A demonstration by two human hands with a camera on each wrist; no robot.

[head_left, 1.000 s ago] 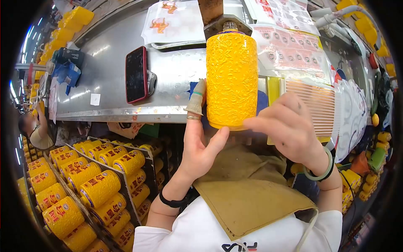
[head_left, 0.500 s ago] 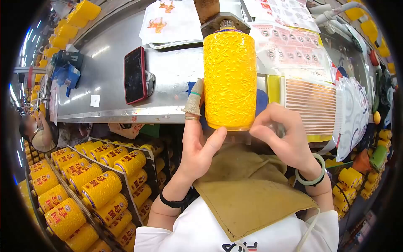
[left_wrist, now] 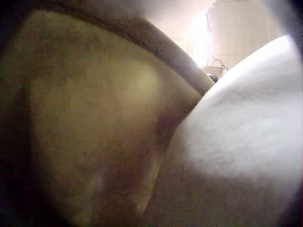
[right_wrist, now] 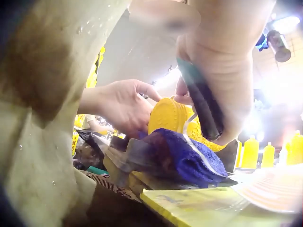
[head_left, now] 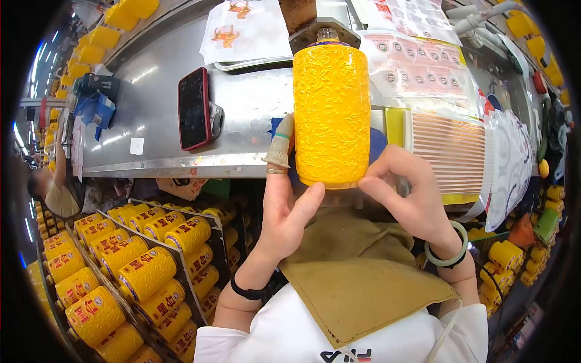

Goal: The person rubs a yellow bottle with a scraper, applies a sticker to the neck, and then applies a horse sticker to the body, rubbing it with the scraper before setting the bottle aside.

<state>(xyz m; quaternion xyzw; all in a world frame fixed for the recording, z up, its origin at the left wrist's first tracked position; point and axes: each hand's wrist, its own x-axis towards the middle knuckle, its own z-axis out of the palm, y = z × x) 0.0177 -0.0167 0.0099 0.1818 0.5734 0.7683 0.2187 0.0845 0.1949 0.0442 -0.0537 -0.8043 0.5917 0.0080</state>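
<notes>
An embossed yellow bottle (head_left: 331,115) with a clear glass neck lies with its neck against a metal bracket (head_left: 324,30). My left hand (head_left: 283,202) grips it from the left, thumb at the base edge; a cloth finger cover sits on one finger. At the lower right corner of the base, my right hand (head_left: 413,196) pinches the edge with curled fingers and thumb. In the right wrist view both hands meet at the bottle's round base (right_wrist: 163,116), above a blue cloth (right_wrist: 189,158). The left wrist view holds only blurred apron (left_wrist: 104,109) and white fabric.
A red-cased phone (head_left: 195,109) lies on the metal bench (head_left: 157,121). Printed sticker sheets (head_left: 417,66) and a striped sheet (head_left: 448,151) are to the right. Racks of labelled yellow bottles (head_left: 145,269) stand at lower left, and another person (head_left: 57,187) is at far left.
My right hand has turned and closed in at the base corner, its thumb now against the edge. Bottle and left hand shift slightly left in the view, then stay nearly still.
</notes>
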